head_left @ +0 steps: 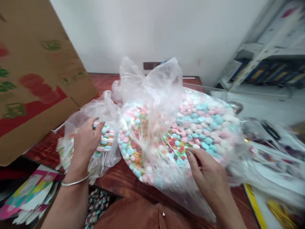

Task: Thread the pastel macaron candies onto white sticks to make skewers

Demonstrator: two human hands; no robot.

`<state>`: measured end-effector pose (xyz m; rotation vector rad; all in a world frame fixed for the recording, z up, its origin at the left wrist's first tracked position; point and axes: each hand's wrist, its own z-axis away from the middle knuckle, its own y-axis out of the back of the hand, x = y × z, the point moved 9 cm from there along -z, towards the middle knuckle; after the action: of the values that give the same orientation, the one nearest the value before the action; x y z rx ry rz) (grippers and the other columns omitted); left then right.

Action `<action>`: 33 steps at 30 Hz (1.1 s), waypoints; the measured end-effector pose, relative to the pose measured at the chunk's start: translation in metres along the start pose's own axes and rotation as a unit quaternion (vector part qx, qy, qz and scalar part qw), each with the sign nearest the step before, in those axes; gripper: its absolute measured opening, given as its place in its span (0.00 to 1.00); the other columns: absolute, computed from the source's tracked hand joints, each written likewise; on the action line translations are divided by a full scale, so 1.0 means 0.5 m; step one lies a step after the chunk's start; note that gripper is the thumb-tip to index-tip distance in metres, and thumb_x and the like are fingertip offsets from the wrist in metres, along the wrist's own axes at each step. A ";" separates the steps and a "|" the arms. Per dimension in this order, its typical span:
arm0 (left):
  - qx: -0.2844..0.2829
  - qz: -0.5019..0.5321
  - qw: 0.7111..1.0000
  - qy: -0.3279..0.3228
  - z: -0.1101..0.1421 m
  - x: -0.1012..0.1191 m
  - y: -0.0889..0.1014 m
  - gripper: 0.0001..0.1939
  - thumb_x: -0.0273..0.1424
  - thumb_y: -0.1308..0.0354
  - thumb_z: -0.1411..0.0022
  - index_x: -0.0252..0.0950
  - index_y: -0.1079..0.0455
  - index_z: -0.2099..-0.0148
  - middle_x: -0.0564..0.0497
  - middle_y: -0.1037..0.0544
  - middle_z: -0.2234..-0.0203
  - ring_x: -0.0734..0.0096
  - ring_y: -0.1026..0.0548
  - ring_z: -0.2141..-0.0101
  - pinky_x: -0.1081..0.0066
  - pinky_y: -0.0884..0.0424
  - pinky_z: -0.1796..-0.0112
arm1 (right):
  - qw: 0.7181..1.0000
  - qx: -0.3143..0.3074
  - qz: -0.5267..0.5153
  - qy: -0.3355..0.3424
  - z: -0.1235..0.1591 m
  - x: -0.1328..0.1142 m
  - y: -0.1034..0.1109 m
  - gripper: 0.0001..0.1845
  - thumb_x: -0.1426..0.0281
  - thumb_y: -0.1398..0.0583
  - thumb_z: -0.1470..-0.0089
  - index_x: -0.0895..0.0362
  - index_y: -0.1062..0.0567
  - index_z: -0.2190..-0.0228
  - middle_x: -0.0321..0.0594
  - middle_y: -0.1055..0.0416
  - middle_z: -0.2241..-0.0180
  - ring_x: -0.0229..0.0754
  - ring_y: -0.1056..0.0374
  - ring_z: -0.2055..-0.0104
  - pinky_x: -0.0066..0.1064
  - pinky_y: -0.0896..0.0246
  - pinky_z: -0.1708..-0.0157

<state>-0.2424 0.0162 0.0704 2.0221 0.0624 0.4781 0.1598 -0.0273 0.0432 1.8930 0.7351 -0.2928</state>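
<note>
My left hand [87, 141] is over a clear plastic bag [76, 121] on the left, its thumb and fingers apart. Round pastel-striped candies [108, 136], some with white sticks, show in that bag beside my fingertips. My right hand [209, 173] is bent over a big spread of pastel candies [197, 127] at the right. Its thumb and forefinger come together near small colourful candies [176, 143]; anything between them is hidden. A knotted clear plastic bag [152, 86] stands between my hands, bunched at the top, with pink, blue and orange candies around and behind it.
A large printed cardboard box [43, 70] rises at the left. On the right are plastic packets [274, 156] and a white shelf rack [252, 66]. Colourful cards [30, 194] lie at the lower left, near a container of small candies [97, 203]. The tabletop [111, 181] is reddish-brown.
</note>
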 end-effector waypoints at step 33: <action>-0.334 0.693 0.632 0.093 0.258 0.445 -0.187 0.08 0.35 0.33 0.40 0.35 0.24 0.62 0.51 0.20 0.69 0.71 0.21 0.69 0.71 0.22 0.66 | 0.992 0.106 0.061 0.001 0.119 0.017 -0.006 0.09 0.68 0.44 0.33 0.56 0.24 0.57 0.43 0.24 0.63 0.45 0.28 0.61 0.34 0.35 0.59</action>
<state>0.0235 0.0076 0.0058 0.8852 -1.4380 1.3858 0.1721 -0.0763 0.0107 2.1303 0.6046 -0.3019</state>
